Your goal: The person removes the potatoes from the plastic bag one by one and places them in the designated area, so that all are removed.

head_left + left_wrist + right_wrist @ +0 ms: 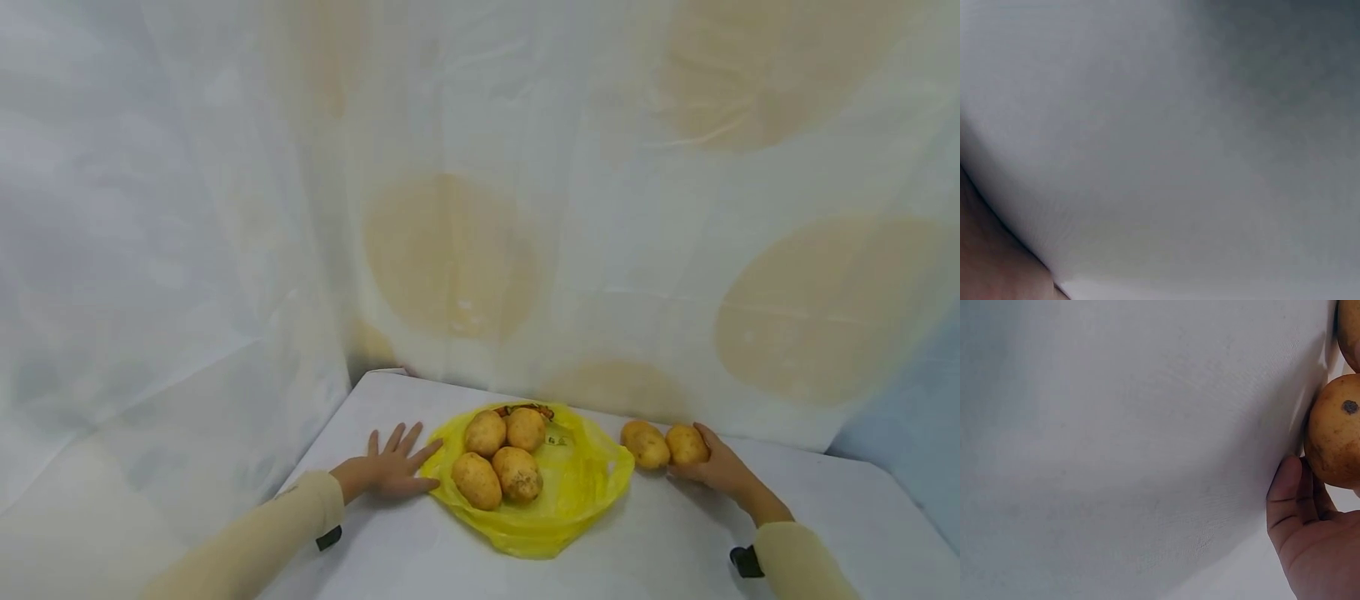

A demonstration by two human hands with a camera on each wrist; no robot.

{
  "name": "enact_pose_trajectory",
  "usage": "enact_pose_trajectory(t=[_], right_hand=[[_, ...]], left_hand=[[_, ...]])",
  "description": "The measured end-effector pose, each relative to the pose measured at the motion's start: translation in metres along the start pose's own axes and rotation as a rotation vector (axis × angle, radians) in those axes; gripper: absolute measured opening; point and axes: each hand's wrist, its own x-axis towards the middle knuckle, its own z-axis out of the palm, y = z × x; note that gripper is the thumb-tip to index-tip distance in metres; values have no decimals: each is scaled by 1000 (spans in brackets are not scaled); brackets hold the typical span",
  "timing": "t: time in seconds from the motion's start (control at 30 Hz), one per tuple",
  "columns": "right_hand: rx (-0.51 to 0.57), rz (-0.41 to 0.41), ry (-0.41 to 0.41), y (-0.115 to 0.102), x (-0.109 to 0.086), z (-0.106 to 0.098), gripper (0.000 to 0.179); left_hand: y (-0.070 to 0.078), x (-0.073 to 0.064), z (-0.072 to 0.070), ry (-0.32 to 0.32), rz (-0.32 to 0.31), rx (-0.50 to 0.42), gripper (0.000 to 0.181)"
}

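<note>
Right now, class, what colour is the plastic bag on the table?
The bag is bright yellow; the head view shows it best.

four potatoes point(517, 477) on left half of bag point(573, 487); bag on table point(645, 550); potato pair point(647, 447) just right of bag

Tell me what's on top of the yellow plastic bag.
Four potatoes rest on the yellow plastic bag, bunched toward its left side, the left hand at its edge. The plastic beneath them, and anything under it, is covered.

Forward-down head view, close wrist views, right also showing potatoes point(1336, 432)
</note>
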Motion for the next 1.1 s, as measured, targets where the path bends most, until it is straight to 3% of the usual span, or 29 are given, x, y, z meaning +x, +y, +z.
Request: enact_pose_trajectory(t=[0.23,0.47,0.9,1.1], right_hand=[[-32,-7,7,0,1,1,122],[-48,-11,12,0,0,0,122],[-64,-5,19,-5,2,-4,127],[-101,-16,-9,-1,-6,-8,131]], left_hand=[[-5,4,6,29,11,-7,86],[-5,5,3,12,1,-13,85],[-1,-6,-8,-1,24,-6,85],[-2,-4,-4,6,28,-30,85]])
